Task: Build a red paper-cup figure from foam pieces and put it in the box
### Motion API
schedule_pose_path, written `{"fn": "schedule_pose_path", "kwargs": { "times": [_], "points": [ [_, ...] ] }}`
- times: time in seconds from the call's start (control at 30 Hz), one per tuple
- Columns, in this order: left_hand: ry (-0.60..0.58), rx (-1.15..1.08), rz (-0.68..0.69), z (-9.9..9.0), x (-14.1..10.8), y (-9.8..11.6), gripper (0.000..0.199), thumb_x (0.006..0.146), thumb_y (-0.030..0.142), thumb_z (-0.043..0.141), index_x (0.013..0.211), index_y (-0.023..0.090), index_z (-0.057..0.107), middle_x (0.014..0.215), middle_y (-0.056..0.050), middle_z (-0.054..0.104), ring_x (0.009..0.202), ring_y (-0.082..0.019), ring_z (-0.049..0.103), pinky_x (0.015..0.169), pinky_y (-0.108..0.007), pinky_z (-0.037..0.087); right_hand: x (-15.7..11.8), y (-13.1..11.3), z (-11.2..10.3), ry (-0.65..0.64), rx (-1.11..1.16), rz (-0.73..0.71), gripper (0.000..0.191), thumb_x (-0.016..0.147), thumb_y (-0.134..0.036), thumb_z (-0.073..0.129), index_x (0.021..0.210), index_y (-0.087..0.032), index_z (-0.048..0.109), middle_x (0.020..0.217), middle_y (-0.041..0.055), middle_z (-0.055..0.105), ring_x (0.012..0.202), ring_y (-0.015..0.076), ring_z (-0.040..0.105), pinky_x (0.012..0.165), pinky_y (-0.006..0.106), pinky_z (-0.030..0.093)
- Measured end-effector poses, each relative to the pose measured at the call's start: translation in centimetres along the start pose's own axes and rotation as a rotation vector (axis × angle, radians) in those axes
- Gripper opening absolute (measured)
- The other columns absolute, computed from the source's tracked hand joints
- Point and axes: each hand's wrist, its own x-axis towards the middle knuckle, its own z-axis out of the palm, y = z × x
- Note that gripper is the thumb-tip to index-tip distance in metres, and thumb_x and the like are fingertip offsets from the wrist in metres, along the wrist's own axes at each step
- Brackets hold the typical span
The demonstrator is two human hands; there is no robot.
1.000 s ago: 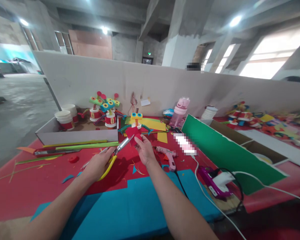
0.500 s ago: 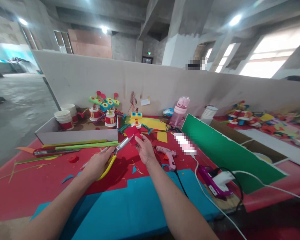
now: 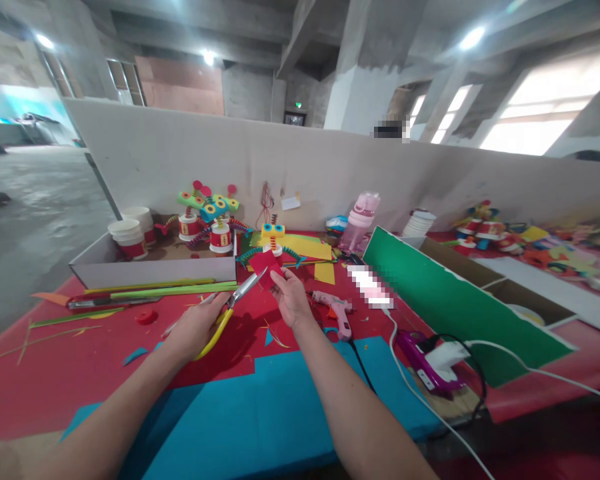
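Observation:
My left hand (image 3: 195, 330) is wrapped round the yellow handles of a pair of scissors (image 3: 219, 335), whose metal blades point up and right. The blade tips touch the lower left of a piece of red paper (image 3: 266, 261). That paper is pinched between the fingers of my right hand (image 3: 291, 298). Just behind it stands a paper-cup figure with a yellow head (image 3: 273, 231) and green folded arms. To the right of my right hand lies a pink glue gun (image 3: 336, 312).
Blue sheets (image 3: 210, 427) cover the table's front. A white tray (image 3: 155, 274) with cups and figures is at the back left. At right are a green-sided box (image 3: 455, 300), a purple power strip (image 3: 427, 367), cables, a lit phone (image 3: 370, 287) and a pink bottle (image 3: 361, 223).
The red paper has tilted slightly between my right fingers. Both hands and the scissors stay almost in the same place.

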Motion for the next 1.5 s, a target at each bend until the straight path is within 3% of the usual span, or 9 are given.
{"fn": "schedule_pose_path", "kwargs": {
  "times": [0.37,1.0,1.23,1.5],
  "points": [
    [-0.018,0.003,0.014,-0.15,-0.07,0.14,0.031,0.094,0.028,0.035,0.124,0.024,0.042,0.089,-0.007,0.066,0.078,-0.023,0.066,0.065,-0.026,0.038,-0.21,-0.45,0.26,0.01,0.012,0.011,0.029,0.06,-0.033,0.08,0.082,-0.022,0.064,0.079,-0.0034,0.071,0.069,0.0122,0.062,0.067,0.024,0.046],
    [-0.023,0.026,0.02,-0.3,-0.07,0.36,0.03,0.094,0.028,0.033,0.123,0.023,0.042,0.094,-0.009,0.067,0.081,-0.024,0.066,0.064,-0.027,0.038,0.19,-0.54,-0.24,0.008,-0.024,0.017,0.029,0.06,-0.035,0.081,0.078,-0.021,0.064,0.07,-0.0051,0.069,0.059,0.0093,0.057,0.058,0.021,0.041],
    [-0.042,0.055,-0.012,-0.52,-0.09,0.7,0.032,0.094,0.027,0.033,0.125,0.023,0.042,0.095,-0.009,0.066,0.08,-0.024,0.065,0.061,-0.027,0.037,0.16,-0.5,-0.34,-0.02,-0.056,0.033,0.03,0.058,-0.035,0.081,0.078,-0.021,0.064,0.07,-0.0049,0.068,0.062,0.0107,0.058,0.063,0.023,0.043],
    [-0.065,0.006,-0.005,-0.83,-0.21,0.95,0.035,0.093,0.023,0.033,0.127,0.022,0.042,0.103,-0.011,0.065,0.087,-0.024,0.065,0.07,-0.028,0.041,0.09,-0.72,-0.45,-0.033,-0.072,0.045,0.029,0.058,-0.034,0.081,0.078,-0.021,0.064,0.069,-0.0052,0.068,0.06,0.0095,0.057,0.06,0.021,0.042]
  ]
}}
